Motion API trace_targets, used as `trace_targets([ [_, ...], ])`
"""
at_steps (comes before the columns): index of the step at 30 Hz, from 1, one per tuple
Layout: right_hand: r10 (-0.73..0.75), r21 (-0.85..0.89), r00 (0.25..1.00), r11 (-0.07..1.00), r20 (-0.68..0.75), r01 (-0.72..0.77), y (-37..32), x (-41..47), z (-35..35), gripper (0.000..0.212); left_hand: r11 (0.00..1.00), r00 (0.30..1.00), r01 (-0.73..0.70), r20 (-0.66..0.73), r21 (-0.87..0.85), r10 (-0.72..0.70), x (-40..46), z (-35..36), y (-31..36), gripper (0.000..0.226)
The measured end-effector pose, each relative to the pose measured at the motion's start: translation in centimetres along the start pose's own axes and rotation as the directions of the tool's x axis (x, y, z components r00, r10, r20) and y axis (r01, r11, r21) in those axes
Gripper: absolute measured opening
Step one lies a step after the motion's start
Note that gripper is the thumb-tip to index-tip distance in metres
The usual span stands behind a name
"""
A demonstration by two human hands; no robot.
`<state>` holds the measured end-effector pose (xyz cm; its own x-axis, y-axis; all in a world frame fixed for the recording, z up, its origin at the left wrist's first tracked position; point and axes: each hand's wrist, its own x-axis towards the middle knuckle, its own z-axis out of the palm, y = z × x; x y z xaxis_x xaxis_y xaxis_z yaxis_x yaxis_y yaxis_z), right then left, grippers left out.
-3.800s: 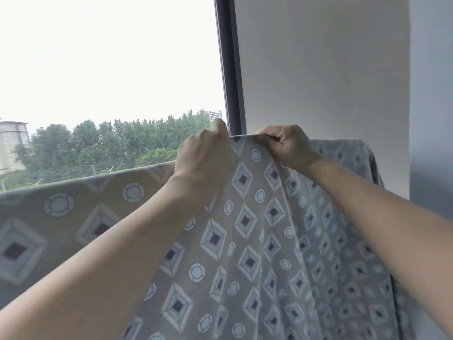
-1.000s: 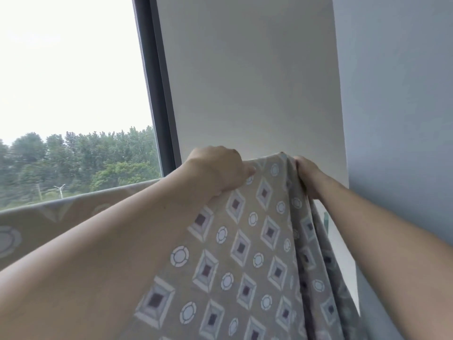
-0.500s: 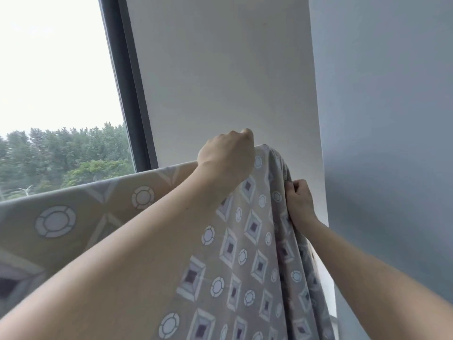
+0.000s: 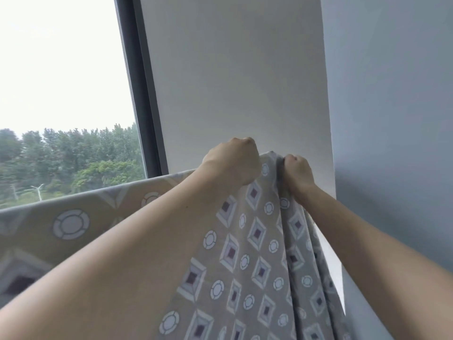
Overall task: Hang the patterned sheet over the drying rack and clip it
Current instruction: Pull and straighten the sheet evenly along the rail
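One patterned sheet (image 4: 255, 241), two hands: left hand (image 4: 232, 163), right hand (image 4: 297, 173), fingers clamped on top edge

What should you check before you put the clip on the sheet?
1. Left hand grips the sheet at the top: ok.
2. Right hand grips the bunched end: ok.
3. Sheet hangs down on the near side: ok.
4. Rack under the top fold: cannot tell, the cloth hides it.
5. A clip ready: not ok, none in view and both hands are full.
6. End spread flat for clipping: not ok, it is gathered in folds by the wall.
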<state>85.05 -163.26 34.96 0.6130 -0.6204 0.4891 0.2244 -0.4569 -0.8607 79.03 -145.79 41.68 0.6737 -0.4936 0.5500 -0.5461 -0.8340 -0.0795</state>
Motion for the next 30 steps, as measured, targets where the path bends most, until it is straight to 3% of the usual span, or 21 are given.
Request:
trace_targets([
  [5,-0.346,-0.202,0.938,0.918,0.017,0.342,-3.9,-3.8,-0.2,0.033,0.956,0.993,-0.088,0.101,0.281,0.062,-2.5,-2.1,-1.6,0.024],
  [8,-0.481,-0.278,0.873,0.831,0.076,0.482,-6.9,-6.7,0.5,0.045,0.927,0.994,-0.089,0.084,0.365,0.063,-5.6,-4.0,-3.7,0.017],
  [13,-0.474,-0.201,0.837,0.823,0.272,0.531,-12.9,-12.2,3.5,0.037,0.929,0.989,0.144,-0.012,0.342,-0.149,-10.7,-8.7,-8.0,0.042],
  [17,-0.479,-0.098,0.785,0.827,0.392,0.553,-17.5,-16.5,5.1,0.025,0.907,0.972,0.233,-0.115,0.352,-0.205,-15.0,-12.3,-12.7,0.046],
  [21,-0.585,-0.01,0.719,0.773,0.375,0.634,-21.8,-22.1,6.3,0.027,0.886,0.95,0.301,-0.188,0.352,-0.248,-20.3,-15.9,-16.7,0.037],
  [30,-0.724,0.128,0.546,0.644,0.422,0.754,-30.4,-34.0,10.2,0.045,0.751,0.879,0.464,-0.35,0.47,-0.324,-32.9,-22.2,-24.0,0.049],
])
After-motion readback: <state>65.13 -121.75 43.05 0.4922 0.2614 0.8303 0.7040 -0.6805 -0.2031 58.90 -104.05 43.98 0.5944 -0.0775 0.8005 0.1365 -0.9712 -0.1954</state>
